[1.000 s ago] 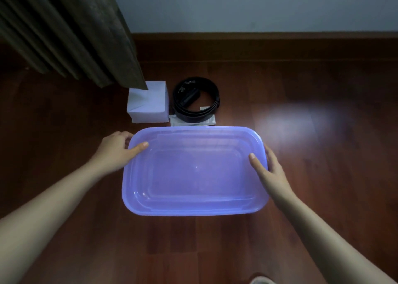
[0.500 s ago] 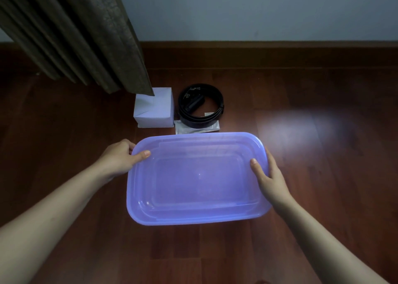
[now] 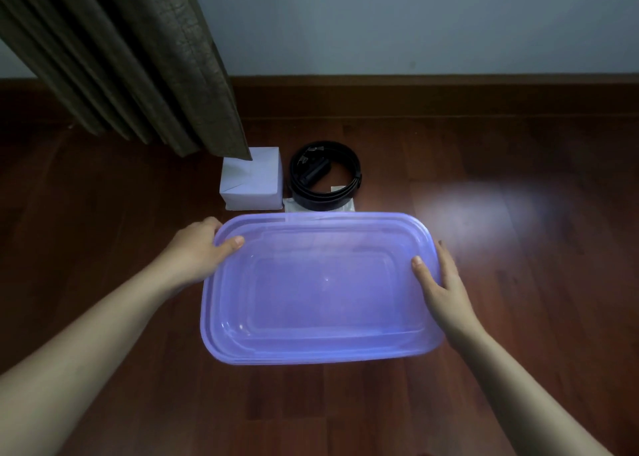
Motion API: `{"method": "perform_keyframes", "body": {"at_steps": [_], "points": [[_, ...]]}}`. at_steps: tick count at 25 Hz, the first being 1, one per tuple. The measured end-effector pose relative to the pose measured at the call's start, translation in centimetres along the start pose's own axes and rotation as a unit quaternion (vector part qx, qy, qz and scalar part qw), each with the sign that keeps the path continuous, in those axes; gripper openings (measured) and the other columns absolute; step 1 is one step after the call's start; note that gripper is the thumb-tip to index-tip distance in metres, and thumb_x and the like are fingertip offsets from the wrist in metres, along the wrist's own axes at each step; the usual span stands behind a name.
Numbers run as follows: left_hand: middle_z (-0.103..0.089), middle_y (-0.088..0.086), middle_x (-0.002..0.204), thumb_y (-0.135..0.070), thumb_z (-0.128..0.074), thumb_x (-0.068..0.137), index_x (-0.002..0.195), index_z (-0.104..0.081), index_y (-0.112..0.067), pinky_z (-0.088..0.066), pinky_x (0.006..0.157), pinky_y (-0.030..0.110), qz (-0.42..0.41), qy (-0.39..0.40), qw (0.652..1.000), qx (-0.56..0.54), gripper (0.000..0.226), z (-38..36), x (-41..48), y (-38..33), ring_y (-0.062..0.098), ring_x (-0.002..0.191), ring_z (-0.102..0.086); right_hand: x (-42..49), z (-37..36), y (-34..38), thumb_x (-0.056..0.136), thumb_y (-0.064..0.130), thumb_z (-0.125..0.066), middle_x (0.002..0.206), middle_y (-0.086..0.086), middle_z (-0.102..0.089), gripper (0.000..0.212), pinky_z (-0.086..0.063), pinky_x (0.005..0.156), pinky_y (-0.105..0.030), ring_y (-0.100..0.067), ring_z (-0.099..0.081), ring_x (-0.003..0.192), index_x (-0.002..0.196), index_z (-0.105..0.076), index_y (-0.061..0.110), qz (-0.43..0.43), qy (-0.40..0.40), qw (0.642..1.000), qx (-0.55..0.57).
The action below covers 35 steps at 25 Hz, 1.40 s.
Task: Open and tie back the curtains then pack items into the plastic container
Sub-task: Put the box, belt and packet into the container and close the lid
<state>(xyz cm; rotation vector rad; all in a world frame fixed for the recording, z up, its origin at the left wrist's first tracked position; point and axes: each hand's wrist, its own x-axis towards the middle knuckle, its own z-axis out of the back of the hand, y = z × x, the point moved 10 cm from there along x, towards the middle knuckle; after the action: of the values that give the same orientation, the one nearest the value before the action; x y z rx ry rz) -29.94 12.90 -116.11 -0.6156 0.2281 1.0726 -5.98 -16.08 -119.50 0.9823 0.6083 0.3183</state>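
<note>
Dark red-brown wooden floor (image 3: 518, 317), a pale patch of light on it at right. Grey-blue wall (image 3: 415, 23) at the far side, brown baseboard (image 3: 449, 96) along its foot. Brown pleated curtain (image 3: 138, 58) hangs at upper left, its lower corner over the white box.

Plastic container (image 3: 321, 360): translucent purple, rectangular, rounded corners, nothing inside, centre of view, long side across. Resting on the floor or lifted: cannot tell.

Left hand (image 3: 197, 255) grips the container's left end, thumb over the rim, fingers curled round the outside. Right hand (image 3: 446, 293) holds the right end, thumb inside the rim, fingers down the outer wall.

White box (image 3: 252, 186) just beyond the container's far left corner. Coiled black belt (image 3: 321, 198) beside the box, on a small white packet (image 3: 345, 206).
</note>
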Motion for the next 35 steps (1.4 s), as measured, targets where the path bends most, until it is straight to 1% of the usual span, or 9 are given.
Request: {"method": "perform_keyframes", "body": {"at_steps": [4,7,11,14,17,22,29,32,35], "points": [[-0.066,-0.002,0.100,-0.047,-0.060,0.087,0.104,-0.064,-0.024,-0.052,0.079,0.034,-0.075,-0.113,0.976,-0.172,0.030,5.2,-0.6,-3.4,0.015,0.088,-0.062,-0.2,3.9,2.2,0.090,0.026,-0.059,0.110,0.000,-0.065,0.037,-0.050,0.072,-0.016,0.000,-0.064,0.086,0.126,-0.053,0.020,0.021,-0.044,0.991,0.124],[-0.062,0.003,0.114,-0.038,-0.042,0.098,0.110,-0.057,-0.021,-0.052,0.070,0.024,-0.063,-0.110,0.876,-0.465,0.026,4.1,0.0,-5.8,0.008,0.085,-0.061,-0.4,8.3,1.0,0.080,0.036,-0.060,0.078,0.010,-0.064,0.031,-0.047,0.047,-0.012,0.004,-0.058,0.052,0.109,-0.056,0.024,-0.014,-0.112,0.962,0.250],[-0.050,0.011,0.140,-0.038,-0.045,0.097,0.131,-0.052,-0.014,-0.038,0.101,0.035,-0.246,-0.050,0.965,-0.071,0.042,-2.7,-0.1,-12.1,0.024,0.127,-0.048,-1.2,13.7,-4.1,0.095,0.028,-0.052,0.082,0.010,-0.059,0.016,-0.046,0.046,-0.012,0.001,-0.063,0.051,0.108,-0.043,0.026,-0.044,-0.261,0.900,0.346],[-0.009,0.004,0.160,-0.056,-0.035,0.094,0.151,-0.010,-0.024,-0.013,0.115,0.044,-0.306,0.040,0.928,0.210,0.069,-9.3,-0.1,-13.8,0.026,0.146,-0.011,-1.6,14.3,-8.4,0.097,0.018,-0.048,0.103,0.002,-0.061,0.032,-0.056,0.071,-0.025,-0.004,-0.068,0.067,0.126,-0.034,0.024,-0.077,-0.328,0.846,0.414],[-0.015,0.005,0.157,-0.056,-0.036,0.093,0.151,-0.004,-0.025,-0.020,0.113,0.049,-0.312,0.027,0.910,0.272,0.074,-10.6,0.3,-14.9,0.028,0.141,-0.018,-1.9,13.5,-12.0,0.096,0.014,-0.049,0.140,-0.008,-0.046,0.054,-0.048,0.099,-0.038,-0.015,-0.060,0.108,0.143,-0.022,0.018,-0.133,-0.393,0.805,0.423],[-0.002,0.003,0.160,-0.055,-0.040,0.092,0.150,0.006,-0.027,-0.013,0.115,0.049,-0.314,0.051,0.904,0.285,0.079,-11.3,-0.2,-14.1,0.028,0.145,-0.010,-2.5,10.6,-13.4,0.096,0.020,-0.050,0.139,-0.007,-0.042,0.059,-0.039,0.093,-0.018,-0.014,-0.049,0.118,0.145,-0.020,0.009,-0.169,-0.435,0.824,0.321],[-0.020,0.007,0.157,-0.063,-0.023,0.088,0.149,-0.022,-0.020,-0.018,0.113,0.046,-0.324,-0.020,0.921,0.215,0.074,-9.3,-0.3,-15.0,0.028,0.143,-0.022,-3.6,9.6,-14.4,0.088,0.037,-0.058,0.143,-0.021,-0.030,0.064,-0.019,0.109,-0.049,-0.039,-0.026,0.132,0.139,-0.035,0.006,-0.333,-0.416,0.845,0.038],[-0.047,0.020,0.135,-0.048,-0.039,0.088,0.126,-0.054,-0.007,-0.037,0.101,0.046,-0.285,-0.245,0.923,0.080,0.058,-2.1,1.3,-13.9,0.038,0.123,-0.045,-2.0,10.2,-9.5,0.084,0.042,-0.053,0.138,-0.022,-0.034,0.069,-0.021,0.107,-0.050,-0.038,-0.032,0.130,0.140,-0.034,0.007,-0.147,-0.431,0.890,-0.022],[-0.027,0.022,0.146,-0.050,-0.061,0.082,0.129,-0.043,-0.008,-0.033,0.102,0.051,-0.043,-0.296,0.954,0.009,0.066,2.2,5.8,-7.3,0.044,0.129,-0.031,0.3,5.8,-2.1,0.085,0.042,-0.049,0.130,-0.020,-0.045,0.064,-0.029,0.106,-0.034,-0.032,-0.041,0.123,0.133,-0.042,0.000,0.093,-0.264,0.958,-0.059]]}}
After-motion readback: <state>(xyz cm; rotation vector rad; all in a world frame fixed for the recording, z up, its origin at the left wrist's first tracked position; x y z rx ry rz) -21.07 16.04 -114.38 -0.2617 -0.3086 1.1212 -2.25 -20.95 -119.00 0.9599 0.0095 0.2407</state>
